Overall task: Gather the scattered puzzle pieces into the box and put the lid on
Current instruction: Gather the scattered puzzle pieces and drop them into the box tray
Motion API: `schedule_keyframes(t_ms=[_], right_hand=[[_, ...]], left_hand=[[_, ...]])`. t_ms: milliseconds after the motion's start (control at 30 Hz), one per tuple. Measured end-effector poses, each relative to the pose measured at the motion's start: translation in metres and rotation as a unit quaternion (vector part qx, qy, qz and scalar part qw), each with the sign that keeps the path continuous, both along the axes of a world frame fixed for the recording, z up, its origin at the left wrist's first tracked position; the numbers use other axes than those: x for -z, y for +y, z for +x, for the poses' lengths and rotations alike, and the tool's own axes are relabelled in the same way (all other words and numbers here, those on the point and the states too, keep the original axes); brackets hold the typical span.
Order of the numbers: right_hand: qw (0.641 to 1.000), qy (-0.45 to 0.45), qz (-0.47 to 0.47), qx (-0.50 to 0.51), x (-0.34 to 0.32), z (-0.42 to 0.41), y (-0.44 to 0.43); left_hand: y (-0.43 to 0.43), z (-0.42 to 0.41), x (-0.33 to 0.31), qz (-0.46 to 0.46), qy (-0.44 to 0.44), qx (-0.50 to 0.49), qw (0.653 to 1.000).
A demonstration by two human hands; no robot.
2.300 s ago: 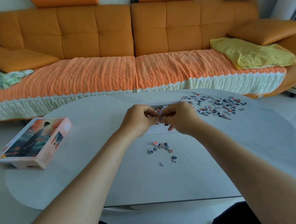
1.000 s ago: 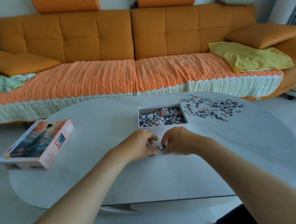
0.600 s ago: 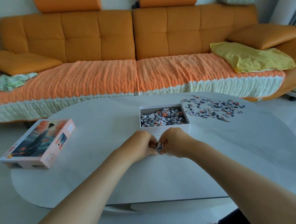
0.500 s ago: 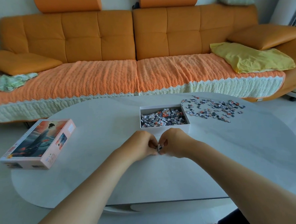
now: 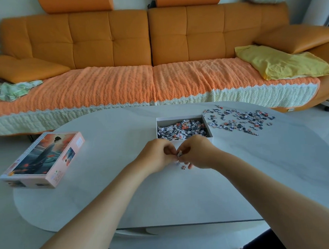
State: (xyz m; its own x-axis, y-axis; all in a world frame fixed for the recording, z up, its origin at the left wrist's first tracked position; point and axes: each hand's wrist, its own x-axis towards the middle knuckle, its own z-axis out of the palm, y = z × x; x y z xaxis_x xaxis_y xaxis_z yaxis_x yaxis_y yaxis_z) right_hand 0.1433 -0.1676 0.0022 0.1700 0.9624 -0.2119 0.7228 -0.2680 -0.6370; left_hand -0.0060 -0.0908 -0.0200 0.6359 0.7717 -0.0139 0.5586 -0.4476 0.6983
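A white box (image 5: 207, 123) half full of small puzzle pieces sits on the pale oval table (image 5: 125, 194). Just in front of it my left hand (image 5: 156, 155) and my right hand (image 5: 197, 153) meet, fingers curled, pinching a small cluster of puzzle pieces (image 5: 179, 153) between them. One loose piece (image 5: 183, 167) lies on the table under my right hand. A scatter of loose pieces (image 5: 240, 119) spreads to the right of the box. The picture lid (image 5: 44, 160) lies at the table's left edge.
An orange sofa (image 5: 150, 38) with a knitted cover runs behind the table. A yellow cloth (image 5: 283, 63) and orange cushions lie on it. The table's near edge is close to my body.
Both hands came back from over the box to the small group of pieces in front of it, closed together on them, and now lift slightly off the table with them.
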Motion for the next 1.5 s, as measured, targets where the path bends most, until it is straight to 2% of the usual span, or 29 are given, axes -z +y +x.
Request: schedule_keyframes(t_ms=[167, 233, 300, 367, 400, 533, 600, 767, 900, 1100, 1300, 1400, 1500], right_hand=[[0.985, 0.0, 0.16, 0.058, -0.016, 0.016, 0.012], [0.976, -0.034, 0.206, 0.07, -0.019, 0.022, 0.02], [0.973, -0.112, 0.187, 0.076, -0.015, 0.03, 0.027], [0.969, -0.201, 0.13, 0.069, -0.008, 0.036, 0.03], [0.967, -0.216, 0.116, 0.06, -0.004, 0.039, 0.031], [0.971, -0.161, 0.175, 0.027, -0.007, 0.038, 0.023], [0.976, -0.141, 0.162, -0.028, -0.013, 0.034, 0.015], [0.981, -0.15, 0.006, -0.122, -0.006, 0.024, -0.003], [0.984, -0.141, -0.018, -0.106, 0.005, 0.018, -0.007], [0.978, -0.186, -0.02, -0.088, 0.008, 0.011, -0.004], [0.982, -0.169, -0.029, -0.076, 0.008, 0.012, -0.001], [0.984, -0.166, 0.015, -0.057, 0.003, 0.013, 0.0], [0.988, -0.12, 0.096, 0.0, -0.006, 0.021, 0.003]], left_hand=[[0.013, 0.013, -0.023, -0.049, -0.157, -0.055, 0.985], [0.019, 0.02, -0.03, -0.021, -0.182, -0.077, 0.98], [0.025, 0.025, -0.032, 0.024, -0.159, -0.081, 0.984], [0.027, 0.025, -0.028, 0.06, -0.103, -0.065, 0.991], [0.027, 0.025, -0.025, 0.078, -0.072, -0.048, 0.993], [0.02, 0.02, -0.021, 0.175, -0.023, 0.035, 0.984], [0.015, 0.015, -0.024, 0.202, -0.002, 0.067, 0.977], [0.009, 0.003, -0.014, 0.147, 0.113, 0.129, 0.974], [0.004, 0.0, -0.005, 0.137, 0.156, 0.133, 0.969], [-0.003, 0.003, -0.007, 0.141, 0.155, 0.144, 0.967], [-0.001, 0.004, -0.008, 0.13, 0.15, 0.115, 0.973], [0.005, 0.002, -0.012, 0.147, 0.076, 0.083, 0.983], [0.013, 0.004, -0.018, 0.209, 0.004, 0.026, 0.978]])
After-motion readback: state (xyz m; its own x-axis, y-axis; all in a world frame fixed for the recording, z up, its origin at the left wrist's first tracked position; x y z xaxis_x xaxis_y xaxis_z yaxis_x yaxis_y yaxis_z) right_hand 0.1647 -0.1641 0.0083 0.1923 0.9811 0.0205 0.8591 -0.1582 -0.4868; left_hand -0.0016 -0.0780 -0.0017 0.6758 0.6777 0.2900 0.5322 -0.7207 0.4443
